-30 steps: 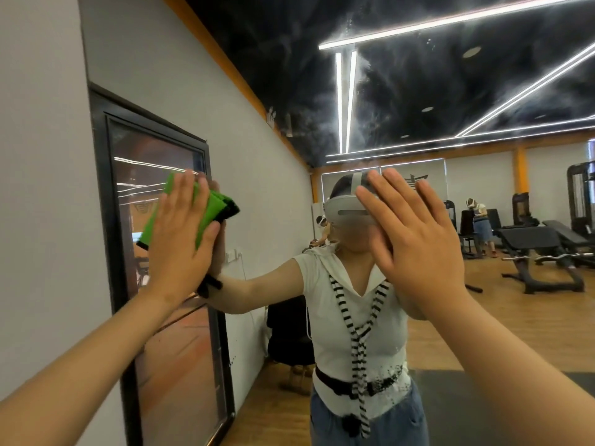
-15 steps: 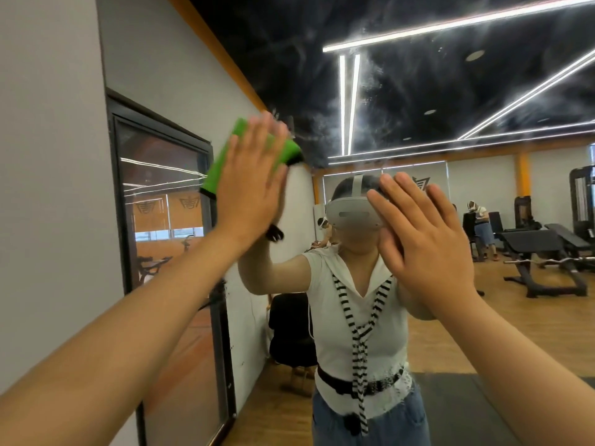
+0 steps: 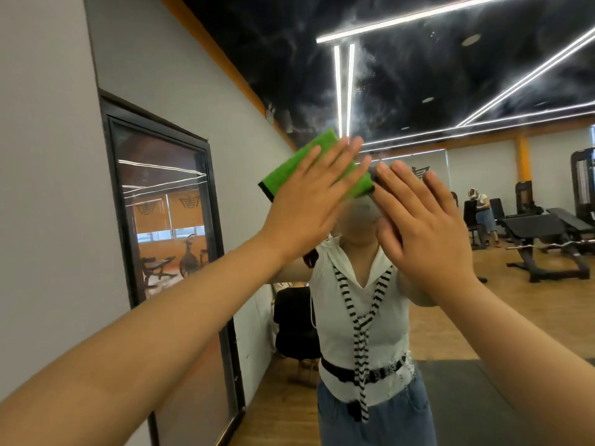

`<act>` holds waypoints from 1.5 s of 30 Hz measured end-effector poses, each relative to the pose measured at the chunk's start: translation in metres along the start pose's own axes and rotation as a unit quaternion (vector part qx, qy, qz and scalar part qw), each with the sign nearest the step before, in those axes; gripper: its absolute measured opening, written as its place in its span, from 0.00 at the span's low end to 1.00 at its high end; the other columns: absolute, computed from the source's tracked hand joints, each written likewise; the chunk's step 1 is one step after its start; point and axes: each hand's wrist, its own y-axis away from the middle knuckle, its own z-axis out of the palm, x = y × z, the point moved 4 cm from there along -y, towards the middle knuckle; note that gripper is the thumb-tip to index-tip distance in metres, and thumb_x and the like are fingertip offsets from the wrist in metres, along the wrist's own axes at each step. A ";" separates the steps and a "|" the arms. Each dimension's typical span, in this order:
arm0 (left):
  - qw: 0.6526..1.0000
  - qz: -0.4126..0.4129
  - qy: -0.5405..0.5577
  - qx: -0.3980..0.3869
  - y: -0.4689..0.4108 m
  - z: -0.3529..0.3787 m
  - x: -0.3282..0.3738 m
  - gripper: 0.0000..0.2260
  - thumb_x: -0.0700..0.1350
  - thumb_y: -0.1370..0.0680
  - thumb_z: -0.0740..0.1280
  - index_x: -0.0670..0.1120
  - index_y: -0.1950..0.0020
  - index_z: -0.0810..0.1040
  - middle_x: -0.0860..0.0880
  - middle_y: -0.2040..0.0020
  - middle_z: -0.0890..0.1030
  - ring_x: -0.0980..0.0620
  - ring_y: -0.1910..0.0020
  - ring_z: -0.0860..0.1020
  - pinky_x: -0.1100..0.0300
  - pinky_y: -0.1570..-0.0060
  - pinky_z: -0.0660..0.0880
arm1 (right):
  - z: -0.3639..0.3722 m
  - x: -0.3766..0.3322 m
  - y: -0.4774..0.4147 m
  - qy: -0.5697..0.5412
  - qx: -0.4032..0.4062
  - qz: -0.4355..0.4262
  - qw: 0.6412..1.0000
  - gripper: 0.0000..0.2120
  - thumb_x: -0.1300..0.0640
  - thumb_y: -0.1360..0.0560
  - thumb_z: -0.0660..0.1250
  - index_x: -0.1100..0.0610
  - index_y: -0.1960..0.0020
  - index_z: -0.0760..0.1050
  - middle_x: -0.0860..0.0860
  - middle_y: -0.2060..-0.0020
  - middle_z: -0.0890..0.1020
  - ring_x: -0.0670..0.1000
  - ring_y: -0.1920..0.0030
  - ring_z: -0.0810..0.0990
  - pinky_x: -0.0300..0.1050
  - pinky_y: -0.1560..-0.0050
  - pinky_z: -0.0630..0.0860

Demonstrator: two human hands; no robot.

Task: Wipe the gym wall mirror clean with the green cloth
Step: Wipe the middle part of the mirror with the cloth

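**Left palm pressing the cloth flat, right hand bracing beside it**

I am seeing the left hand [image 3: 309,201] lying flat on the green cloth [image 3: 296,165], fingers straight and pointing toward 1 o'clock, pressing it against the wall mirror [image 3: 450,91]. The right hand [image 3: 421,226] is spreading bare on the glass just beside it, fingers straight and pointing toward 11 o'clock, gripping nothing. The cloth is sitting at about 10 o'clock from the right hand, so the left is the working hand. Its upper edge is rising toward 1 o'clock, and its far corner is almost touching the right fingertips.

The cloth is looking like a folded rectangle of fuzzy pile with a dark trim, soft enough to bunch under a sliding palm. The glass is reading as hard and slick. I am judging that unwiped mirror is lying at 3 o'clock and 6 o'clock, with the right hand standing in the way of a rightward sweep.
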 end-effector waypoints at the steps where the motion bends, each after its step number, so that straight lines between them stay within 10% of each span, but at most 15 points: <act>1: 0.998 0.069 -0.001 -0.011 0.020 0.006 0.014 0.24 0.49 0.15 0.54 0.45 0.19 0.59 0.43 0.19 0.57 0.45 0.20 0.54 0.52 0.21 0.43 | -0.001 0.000 0.000 -0.002 0.005 -0.002 1.000 0.24 0.52 0.17 0.56 0.55 0.23 0.64 0.53 0.22 0.63 0.53 0.21 0.58 0.57 0.22 0.54; 5: 0.978 0.195 -0.034 -0.061 0.071 0.013 -0.014 0.28 0.42 0.19 0.63 0.46 0.20 0.60 0.45 0.20 0.58 0.48 0.20 0.55 0.53 0.20 0.44 | -0.001 0.000 0.000 -0.008 0.018 -0.003 1.000 0.23 0.52 0.18 0.55 0.55 0.23 0.66 0.53 0.23 0.65 0.53 0.21 0.60 0.58 0.22 0.55; 9: 0.981 -0.190 -0.017 0.024 0.066 -0.024 -0.115 0.25 0.47 0.16 0.54 0.49 0.19 0.54 0.45 0.18 0.54 0.48 0.19 0.49 0.54 0.20 0.40 | -0.002 -0.002 -0.001 -0.013 0.018 0.001 1.000 0.23 0.54 0.18 0.56 0.55 0.24 0.68 0.53 0.24 0.66 0.53 0.22 0.61 0.58 0.23 0.56; 11: 0.969 -0.242 0.014 0.035 0.073 -0.026 -0.107 0.25 0.49 0.16 0.50 0.51 0.19 0.49 0.45 0.17 0.49 0.51 0.20 0.42 0.60 0.23 0.34 | -0.003 -0.002 -0.001 -0.009 0.012 0.003 1.000 0.23 0.54 0.18 0.56 0.55 0.24 0.67 0.53 0.23 0.66 0.53 0.22 0.61 0.58 0.23 0.56; 18: 0.968 0.212 -0.054 -0.126 0.169 0.014 -0.013 0.45 0.38 0.29 0.75 0.50 0.19 0.54 0.49 0.17 0.46 0.50 0.18 0.48 0.51 0.20 0.44 | -0.001 -0.001 -0.001 -0.003 0.005 0.002 1.000 0.23 0.53 0.18 0.56 0.54 0.23 0.66 0.53 0.23 0.64 0.53 0.21 0.59 0.58 0.22 0.55; 24: 0.978 -0.203 0.052 0.018 0.118 -0.025 -0.102 0.25 0.44 0.16 0.53 0.50 0.19 0.53 0.47 0.18 0.51 0.57 0.19 0.42 0.60 0.22 0.36 | -0.002 -0.002 0.000 -0.010 0.012 0.003 1.000 0.23 0.53 0.18 0.56 0.55 0.23 0.66 0.53 0.23 0.66 0.54 0.22 0.61 0.59 0.23 0.57; 30: 0.971 0.205 -0.062 -0.102 0.153 0.000 -0.061 0.37 0.44 0.23 0.67 0.52 0.18 0.53 0.48 0.17 0.49 0.50 0.18 0.45 0.50 0.20 0.44 | -0.002 -0.001 -0.001 -0.005 0.015 0.000 1.000 0.24 0.54 0.18 0.56 0.55 0.23 0.66 0.54 0.23 0.66 0.54 0.22 0.61 0.60 0.23 0.57; 37: 0.990 -0.133 -0.034 -0.020 0.060 -0.026 -0.125 0.29 0.58 0.16 0.52 0.49 0.17 0.50 0.42 0.17 0.49 0.45 0.19 0.45 0.57 0.22 0.34 | -0.001 -0.001 -0.001 -0.007 0.007 0.000 1.000 0.24 0.54 0.18 0.57 0.54 0.22 0.65 0.53 0.23 0.65 0.53 0.21 0.59 0.59 0.23 0.56; 45: 0.964 0.216 -0.082 -0.128 0.083 -0.020 -0.101 0.22 0.55 0.13 0.46 0.52 0.19 0.54 0.45 0.19 0.55 0.48 0.19 0.48 0.51 0.20 0.40 | -0.002 -0.001 -0.001 -0.006 0.000 0.002 1.000 0.24 0.53 0.18 0.56 0.54 0.22 0.64 0.53 0.22 0.64 0.53 0.21 0.58 0.59 0.22 0.55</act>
